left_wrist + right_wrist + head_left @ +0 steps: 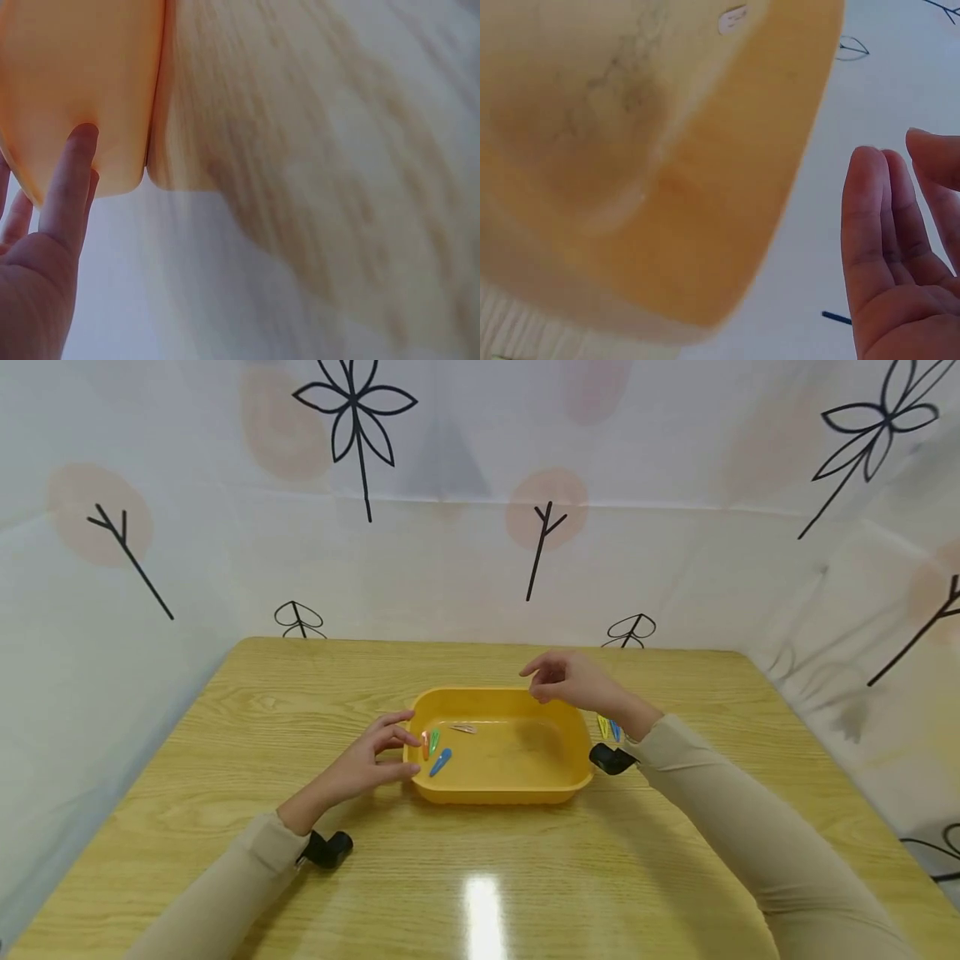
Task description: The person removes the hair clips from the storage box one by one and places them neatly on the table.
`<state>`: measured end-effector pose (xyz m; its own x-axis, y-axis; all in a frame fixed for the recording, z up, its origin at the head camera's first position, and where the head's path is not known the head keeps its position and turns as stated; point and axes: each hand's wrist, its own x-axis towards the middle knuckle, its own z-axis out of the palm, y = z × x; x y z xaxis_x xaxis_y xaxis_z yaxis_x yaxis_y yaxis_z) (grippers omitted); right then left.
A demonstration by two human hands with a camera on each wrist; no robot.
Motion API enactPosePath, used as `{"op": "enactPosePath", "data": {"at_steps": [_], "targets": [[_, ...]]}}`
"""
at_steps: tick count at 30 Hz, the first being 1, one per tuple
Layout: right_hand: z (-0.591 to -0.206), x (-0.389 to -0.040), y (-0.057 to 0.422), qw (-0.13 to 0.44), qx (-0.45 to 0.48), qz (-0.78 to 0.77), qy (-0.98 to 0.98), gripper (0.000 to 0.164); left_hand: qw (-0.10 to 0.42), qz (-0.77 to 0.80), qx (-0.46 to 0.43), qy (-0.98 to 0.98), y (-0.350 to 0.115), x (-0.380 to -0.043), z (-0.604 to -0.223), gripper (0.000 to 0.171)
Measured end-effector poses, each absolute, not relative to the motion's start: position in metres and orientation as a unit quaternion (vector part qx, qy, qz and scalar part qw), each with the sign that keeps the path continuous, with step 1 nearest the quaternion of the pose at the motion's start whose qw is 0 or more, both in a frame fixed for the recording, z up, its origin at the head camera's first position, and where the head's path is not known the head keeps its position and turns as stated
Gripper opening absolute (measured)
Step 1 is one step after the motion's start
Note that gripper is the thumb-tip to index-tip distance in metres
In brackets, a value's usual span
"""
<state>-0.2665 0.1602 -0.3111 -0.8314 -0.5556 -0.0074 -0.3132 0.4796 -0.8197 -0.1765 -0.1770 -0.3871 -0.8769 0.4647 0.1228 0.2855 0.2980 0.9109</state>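
Tub (510, 768) holds four hair clips (440, 762); left fingers (392, 771) spread, touching it; right fingers (551, 659) loosely bent nearby.

- Cannot see the yellow tub (495, 796) whole in either wrist view.
- Nor the whole left hand (45, 262) or right hand (900, 300).
- See the pale clip (733, 19) only blurred, right wrist view.
- Lose both sleeves (720, 810) below the head view.

2 forearms (225, 887) (712, 810) angle inward — left hand (367, 760) with fingers spread, right hand (573, 681) raised, fingers loosely bent.
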Motion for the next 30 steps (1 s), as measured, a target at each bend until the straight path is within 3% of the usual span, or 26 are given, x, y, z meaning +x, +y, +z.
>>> {"op": "enactPosePath", "data": {"at_steps": [15,30], "targets": [[-0.334,-0.282,0.129,0.208,-0.336,-0.43,0.812,0.033,0.078,0.538,0.227,0.808,-0.179,-0.178,-0.39,0.033],[-0.362,-0.288,0.097,0.224,-0.413,-0.353,0.809,0.035,0.085,0.548,0.23,0.799,-0.177,-0.181,-0.392,0.034]]}}
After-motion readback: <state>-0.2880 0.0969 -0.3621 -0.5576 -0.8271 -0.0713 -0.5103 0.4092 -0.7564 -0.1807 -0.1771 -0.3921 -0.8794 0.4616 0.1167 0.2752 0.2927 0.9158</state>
